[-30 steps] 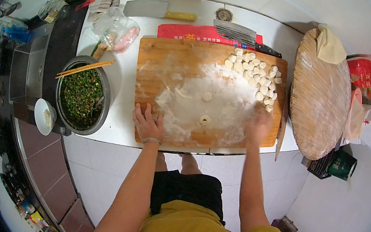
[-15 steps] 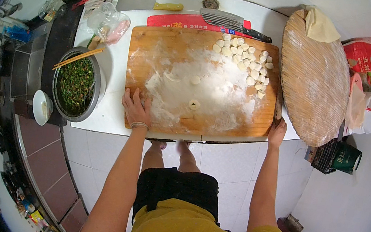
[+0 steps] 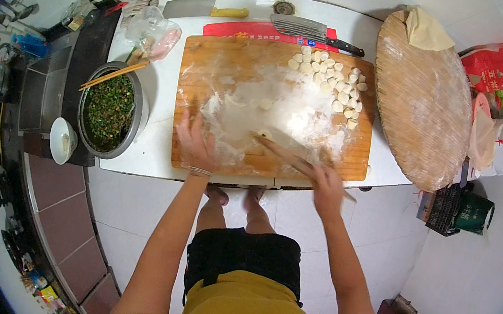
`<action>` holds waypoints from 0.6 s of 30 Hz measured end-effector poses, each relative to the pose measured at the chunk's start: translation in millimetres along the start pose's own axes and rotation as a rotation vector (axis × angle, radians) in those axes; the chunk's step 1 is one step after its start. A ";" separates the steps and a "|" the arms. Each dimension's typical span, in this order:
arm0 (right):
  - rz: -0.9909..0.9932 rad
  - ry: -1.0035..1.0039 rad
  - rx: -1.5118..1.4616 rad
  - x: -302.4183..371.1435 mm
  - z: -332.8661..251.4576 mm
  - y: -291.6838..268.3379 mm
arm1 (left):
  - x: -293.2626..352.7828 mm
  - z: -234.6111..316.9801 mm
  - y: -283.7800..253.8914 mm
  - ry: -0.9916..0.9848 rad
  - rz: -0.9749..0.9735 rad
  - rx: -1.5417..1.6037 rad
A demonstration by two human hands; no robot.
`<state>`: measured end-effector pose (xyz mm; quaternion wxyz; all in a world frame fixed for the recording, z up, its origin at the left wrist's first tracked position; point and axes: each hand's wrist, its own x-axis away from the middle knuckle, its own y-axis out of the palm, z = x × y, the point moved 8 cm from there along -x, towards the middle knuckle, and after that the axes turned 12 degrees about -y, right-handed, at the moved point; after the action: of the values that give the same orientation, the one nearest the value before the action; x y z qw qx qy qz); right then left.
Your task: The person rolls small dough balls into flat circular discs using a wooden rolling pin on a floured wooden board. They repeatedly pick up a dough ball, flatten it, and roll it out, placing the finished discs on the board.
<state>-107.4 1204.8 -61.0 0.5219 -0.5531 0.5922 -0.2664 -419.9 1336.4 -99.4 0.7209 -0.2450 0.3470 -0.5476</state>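
A wooden rolling pin [image 3: 287, 155], blurred by motion, is gripped in my right hand [image 3: 327, 190] over the front of the floured wooden board [image 3: 205, 54]. Its far tip reaches a small dough piece with a dark spot, mostly hidden now. My left hand [image 3: 196, 144] lies on the board's front left part, fingers stretched out and holding nothing. Another dough piece [image 3: 266, 104] sits in the flour farther back. Several small cut dough pieces [image 3: 324, 71] are gathered at the board's back right.
Left of the board stands a metal pot [image 3: 140, 119] of chopped green filling, with chopsticks [image 3: 114, 74] across its rim and a white bowl [image 3: 63, 141] beside it. Two cleavers [image 3: 189, 7] lie behind the board. A round slatted mat [image 3: 423, 104] leans at the right.
My right hand has brought the rolling pin from the board's right edge leftward over the front of the board. My left hand has shifted slightly right. The view has moved a little.
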 end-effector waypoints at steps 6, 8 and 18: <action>-0.324 -0.168 0.014 -90.9 -40.8 91.0 | 1.2 0.1 43.5 0.185 -0.305 -0.319; -0.249 -0.111 0.133 -118.2 -30.2 94.4 | -15.4 -10.3 66.3 0.192 -0.323 -0.358; -0.212 0.068 0.213 -105.8 -18.9 97.6 | -3.9 -10.4 56.9 0.180 -0.350 -0.371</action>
<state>-178.0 1322.6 -108.1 0.5263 -0.5447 0.5161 -0.3999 -393.2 1356.4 -146.9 0.5243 -0.3793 0.4567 -0.6104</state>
